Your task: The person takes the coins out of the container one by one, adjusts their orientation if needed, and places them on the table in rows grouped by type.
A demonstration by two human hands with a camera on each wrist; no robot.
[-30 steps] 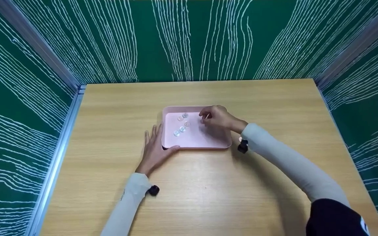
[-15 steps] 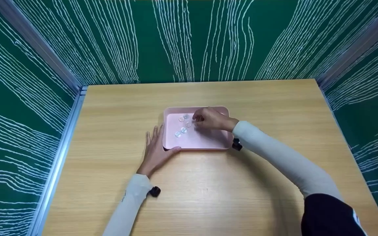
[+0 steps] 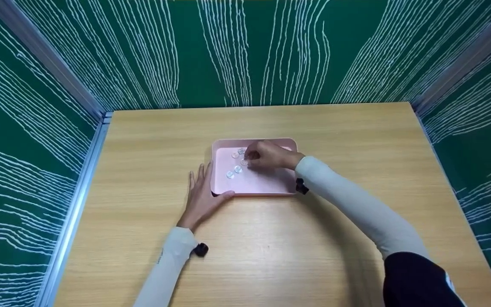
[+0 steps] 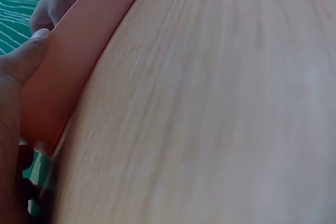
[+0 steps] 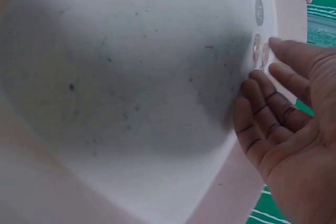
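A shallow pink tray [image 3: 255, 192] sits mid-table with several small coins [image 3: 238, 169] in its left half. My right hand [image 3: 250, 157] reaches into the tray, its fingertips down beside one coin [image 3: 244, 162]. In the right wrist view the fingers [image 5: 252, 98] are nearly straight and touch the tray floor [image 5: 131, 77] next to coins [image 5: 257, 48]; I see nothing pinched. My left hand [image 3: 202, 187] lies flat on the table along the tray's left wall, with its thumb [image 4: 26, 61] pressed on the front corner of the tray wall [image 4: 73, 66].
The light wooden table [image 3: 271, 247] has wide bare surface around the tray. Green panels with white wavy lines [image 3: 245, 51] close off the back and both sides. A metal rail [image 3: 75, 204] runs along the left edge.
My right hand has moved left across the tray, from its right part to the coins. The left hand and the tray stay where they were.
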